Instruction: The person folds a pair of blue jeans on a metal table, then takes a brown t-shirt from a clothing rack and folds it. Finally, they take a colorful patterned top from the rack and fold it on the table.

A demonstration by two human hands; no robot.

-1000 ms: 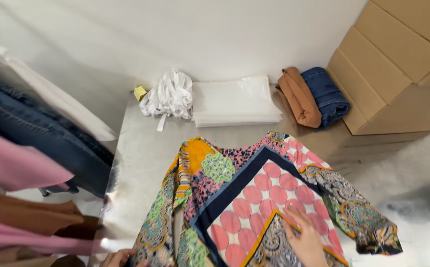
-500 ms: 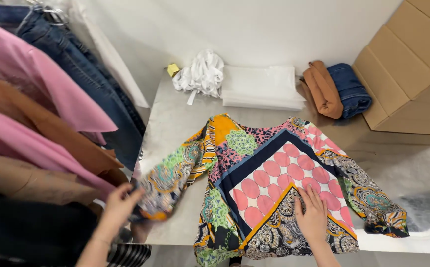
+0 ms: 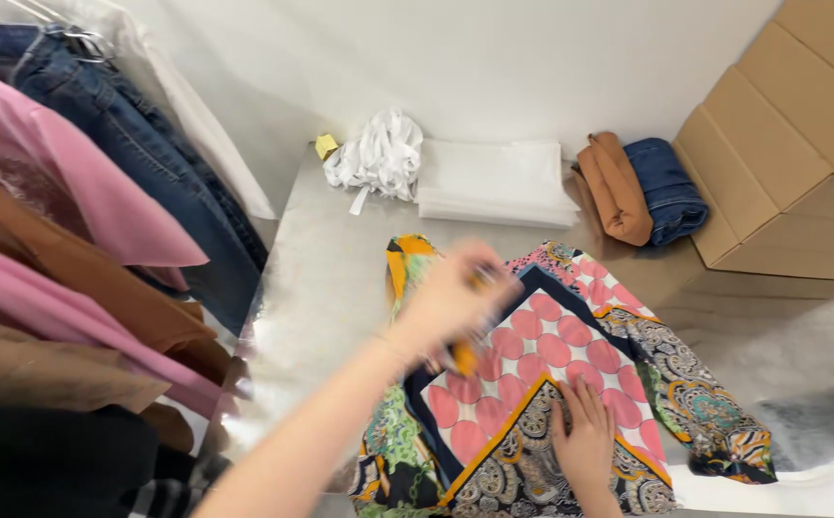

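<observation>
White walls back a grey metal table; largest beside it stand stacked brown cardboard boxes at the right and a rail of hanging pink, brown and denim garments at the left. On the table we see a multicoloured patterned fabric garment with a pink circle panel, navy and yellow borders and paisley sleeves, lying spread flat at the near edge. Behind it lie a flat stack of white plastic bags, a folded brown cloth beside folded blue jeans, and a crumpled white cloth. Our left hand, blurred, is closed around a fold of the garment's left sleeve, held over the pink panel. Our right hand lies flat, fingers extended, pressing the lower paisley part.
</observation>
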